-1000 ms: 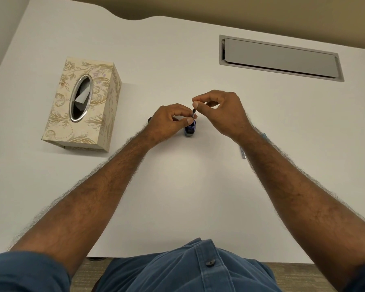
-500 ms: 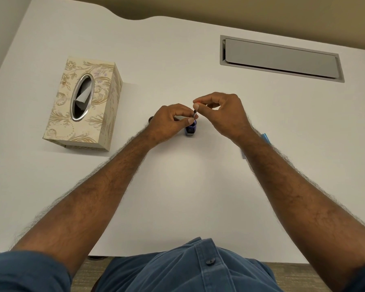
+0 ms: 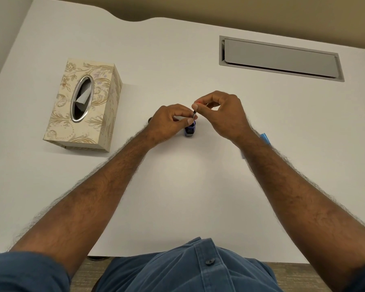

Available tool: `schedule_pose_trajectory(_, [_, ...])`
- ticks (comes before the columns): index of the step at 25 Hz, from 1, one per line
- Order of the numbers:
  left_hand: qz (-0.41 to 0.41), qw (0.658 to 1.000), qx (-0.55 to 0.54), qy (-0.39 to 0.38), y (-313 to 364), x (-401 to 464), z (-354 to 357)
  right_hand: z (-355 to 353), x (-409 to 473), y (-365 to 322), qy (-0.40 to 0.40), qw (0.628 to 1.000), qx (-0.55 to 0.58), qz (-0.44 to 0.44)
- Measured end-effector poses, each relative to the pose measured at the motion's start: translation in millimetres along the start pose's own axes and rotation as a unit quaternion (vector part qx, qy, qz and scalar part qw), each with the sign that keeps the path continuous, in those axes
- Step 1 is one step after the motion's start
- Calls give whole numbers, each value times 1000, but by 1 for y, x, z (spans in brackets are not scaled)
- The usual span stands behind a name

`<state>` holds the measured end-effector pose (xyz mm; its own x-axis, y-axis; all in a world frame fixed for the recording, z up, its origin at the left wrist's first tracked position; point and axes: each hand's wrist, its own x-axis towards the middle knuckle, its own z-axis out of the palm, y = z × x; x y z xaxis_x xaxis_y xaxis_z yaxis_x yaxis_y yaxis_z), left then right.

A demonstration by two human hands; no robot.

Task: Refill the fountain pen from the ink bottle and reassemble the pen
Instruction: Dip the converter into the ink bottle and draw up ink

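Note:
A small dark blue ink bottle [image 3: 190, 130] stands open on the white table [image 3: 177, 186] at the middle. My left hand [image 3: 169, 121] curls around its left side and rim, thumb at the mouth. My right hand [image 3: 223, 114] pinches the top of a thin dark pen part [image 3: 194, 114] between thumb and forefinger; the part stands nearly upright with its lower end at the bottle's mouth. A blue pen piece [image 3: 264, 138] lies on the table, mostly hidden behind my right wrist. A small dark object [image 3: 150, 119] peeks out behind my left hand.
A patterned cream tissue box [image 3: 84, 106] stands at the left. A grey recessed cable hatch [image 3: 280, 59] sits in the table at the back right. The table's near edge runs just above my blue shirt.
Both hands stay at the bottle. My right fingers have shifted slightly on the top of the thin pen part; the bottle has not moved.

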<state>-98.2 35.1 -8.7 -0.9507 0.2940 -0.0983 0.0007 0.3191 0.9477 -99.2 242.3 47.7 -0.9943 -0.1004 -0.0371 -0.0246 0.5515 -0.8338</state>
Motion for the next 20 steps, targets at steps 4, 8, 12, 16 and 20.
schedule_pose_trajectory(4, [-2, 1000, 1, 1, 0, 2, 0, 1, 1, 2, 11, 1000, 16, 13])
schedule_pose_trajectory(8, [-6, 1000, 0, 2, 0, 2, 0, 1, -2, 3, 2, 1000, 13, -2])
schedule_pose_trajectory(12, [-10, 1000, 0, 3, 1, 0, 1, 3, 0, 2, 12, 1000, 2, 10])
schedule_pose_trajectory(16, [-17, 1000, -8, 12, 2, 0, 3, 5, 2, 2, 22, 999, 12, 34])
schedule_pose_trajectory(20, [-21, 1000, 0, 11, 3, 0, 3, 5, 1, 1, 9, 999, 20, 27])
